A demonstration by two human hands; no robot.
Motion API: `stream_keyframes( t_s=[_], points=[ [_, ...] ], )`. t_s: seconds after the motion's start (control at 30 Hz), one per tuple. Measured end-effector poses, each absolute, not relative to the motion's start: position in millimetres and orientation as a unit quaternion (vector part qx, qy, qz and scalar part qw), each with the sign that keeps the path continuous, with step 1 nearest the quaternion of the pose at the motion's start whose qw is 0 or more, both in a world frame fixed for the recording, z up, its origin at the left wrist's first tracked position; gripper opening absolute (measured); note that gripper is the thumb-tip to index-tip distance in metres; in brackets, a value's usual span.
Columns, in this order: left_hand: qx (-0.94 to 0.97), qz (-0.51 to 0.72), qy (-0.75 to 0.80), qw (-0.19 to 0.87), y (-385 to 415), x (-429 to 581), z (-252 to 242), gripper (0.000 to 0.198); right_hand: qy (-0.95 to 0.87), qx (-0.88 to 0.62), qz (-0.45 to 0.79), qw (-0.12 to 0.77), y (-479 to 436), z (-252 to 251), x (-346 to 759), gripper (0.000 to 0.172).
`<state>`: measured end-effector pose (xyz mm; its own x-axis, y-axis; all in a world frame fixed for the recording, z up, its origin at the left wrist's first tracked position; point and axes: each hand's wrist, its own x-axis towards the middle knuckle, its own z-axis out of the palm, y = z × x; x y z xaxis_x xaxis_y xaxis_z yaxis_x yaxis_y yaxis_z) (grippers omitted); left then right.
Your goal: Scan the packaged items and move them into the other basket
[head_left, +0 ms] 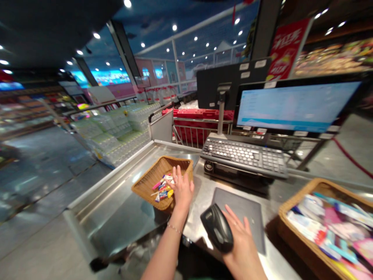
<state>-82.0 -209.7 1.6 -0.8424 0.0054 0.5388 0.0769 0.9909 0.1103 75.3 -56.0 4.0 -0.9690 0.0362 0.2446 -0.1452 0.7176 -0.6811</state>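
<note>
My left hand (182, 188) is over the near right side of a small wicker basket (145, 181), its fingers spread and nothing visible in them. Inside that basket lie several small wrapped items and a lollipop-like stick, close to my fingertips. A black handheld barcode scanner (216, 225) is in my right hand (241, 241), above the near edge of a grey mat (247, 212). The thumb and some fingers of that hand show past the scanner; the rest of the grip is hidden behind it.
A keyboard (244, 153) stands behind the mat, with a lit monitor (294, 107) above it. At right, a larger wicker basket (282, 212) holds many packaged items. The metal counter's raised rim (110, 171) runs along the left. Stacked bottle packs (116, 130) stand beyond.
</note>
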Motion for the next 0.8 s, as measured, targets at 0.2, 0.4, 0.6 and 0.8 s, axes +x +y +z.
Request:
stream_keyframes(
  t_s=[0.2, 0.4, 0.6, 0.8],
  points=[
    [-0.033, -0.069, -0.96, 0.27, -200, -81, 6, 0.031, -0.921, 0.019, 0.369, 0.121, -51, 9, 79, 0.047],
    [-0.052, -0.068, -0.96, 0.266, -190, -83, 6, 0.031, -0.925, 0.009, 0.357, 0.127, -46, 11, 80, 0.046],
    [-0.065, -0.072, -0.96, 0.262, -181, -85, 7, 0.031, -0.925, -0.004, 0.356, 0.133, -43, 14, 81, 0.046],
    [-0.072, -0.073, -0.962, 0.251, -174, -85, 8, 0.032, -0.922, -0.015, 0.365, 0.13, -41, 18, 82, 0.049]
  ],
)
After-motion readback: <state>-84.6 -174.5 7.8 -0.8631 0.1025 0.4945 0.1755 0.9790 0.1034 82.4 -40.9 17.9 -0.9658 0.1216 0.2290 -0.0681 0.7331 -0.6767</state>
